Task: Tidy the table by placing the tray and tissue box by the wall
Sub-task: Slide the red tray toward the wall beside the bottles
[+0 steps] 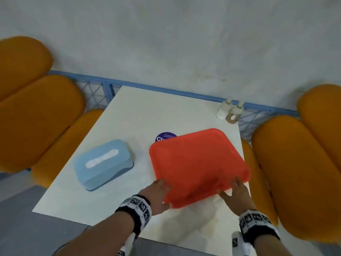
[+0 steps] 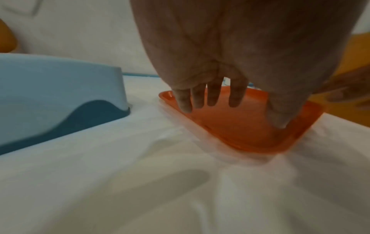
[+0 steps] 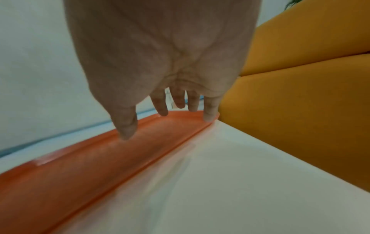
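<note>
I see both hands flat, fingers spread: left hand point(image 1: 156, 194) and right hand point(image 1: 238, 195) on tray point(image 1: 198, 166) near corners, likely to push it wallward; box point(image 1: 104, 163) waits.

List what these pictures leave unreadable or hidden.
- Purple sticker: head view, its wording partly covered by the red tray.
- Two small bottles: head view, too small and blurred to identify.
- Left hand grip: fingertips hidden under the tray's near edge.
- Tissue box: left wrist view, cut off by the frame.
</note>
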Demonstrator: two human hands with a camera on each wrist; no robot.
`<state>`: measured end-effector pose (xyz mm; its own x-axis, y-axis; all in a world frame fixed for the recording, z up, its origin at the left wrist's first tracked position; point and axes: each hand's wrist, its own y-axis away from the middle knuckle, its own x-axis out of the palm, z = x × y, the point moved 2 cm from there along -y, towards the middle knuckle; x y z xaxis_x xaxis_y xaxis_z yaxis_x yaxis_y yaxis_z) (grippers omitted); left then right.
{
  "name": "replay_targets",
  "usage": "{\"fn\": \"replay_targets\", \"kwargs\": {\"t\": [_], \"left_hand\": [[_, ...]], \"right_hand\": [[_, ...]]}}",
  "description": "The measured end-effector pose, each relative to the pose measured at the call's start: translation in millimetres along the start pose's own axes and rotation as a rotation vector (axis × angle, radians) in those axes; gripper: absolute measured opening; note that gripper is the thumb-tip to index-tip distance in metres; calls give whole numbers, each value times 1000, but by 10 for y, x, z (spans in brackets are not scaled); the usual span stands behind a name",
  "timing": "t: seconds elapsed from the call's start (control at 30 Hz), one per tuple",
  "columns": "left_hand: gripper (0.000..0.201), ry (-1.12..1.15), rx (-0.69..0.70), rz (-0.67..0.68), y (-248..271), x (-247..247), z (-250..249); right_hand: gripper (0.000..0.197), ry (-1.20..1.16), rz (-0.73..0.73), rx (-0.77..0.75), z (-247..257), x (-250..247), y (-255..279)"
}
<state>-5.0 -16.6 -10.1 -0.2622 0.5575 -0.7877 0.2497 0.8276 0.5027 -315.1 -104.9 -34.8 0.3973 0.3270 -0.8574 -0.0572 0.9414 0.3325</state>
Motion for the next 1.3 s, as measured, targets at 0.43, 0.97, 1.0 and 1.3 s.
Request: {"fn": "replay_targets", "kwargs": {"t": [0.43,0.97,1.0,1.3], "left_hand": [[54,-163,-173,-71,-66,278,-51],[46,-143,-367,-19,-1091,-635,701],[46,-165,-381,-7,-1185,-756,782],[31,-207,-256,2,-1674,-1504,1339]], "right_hand": [[68,164,151,-172,115,311,-354],[78,268,59,-179,814,407,-1520],[72,291,30,-165,882,404,-1527],[44,307,19,-86,1521,456,-1352]]}}
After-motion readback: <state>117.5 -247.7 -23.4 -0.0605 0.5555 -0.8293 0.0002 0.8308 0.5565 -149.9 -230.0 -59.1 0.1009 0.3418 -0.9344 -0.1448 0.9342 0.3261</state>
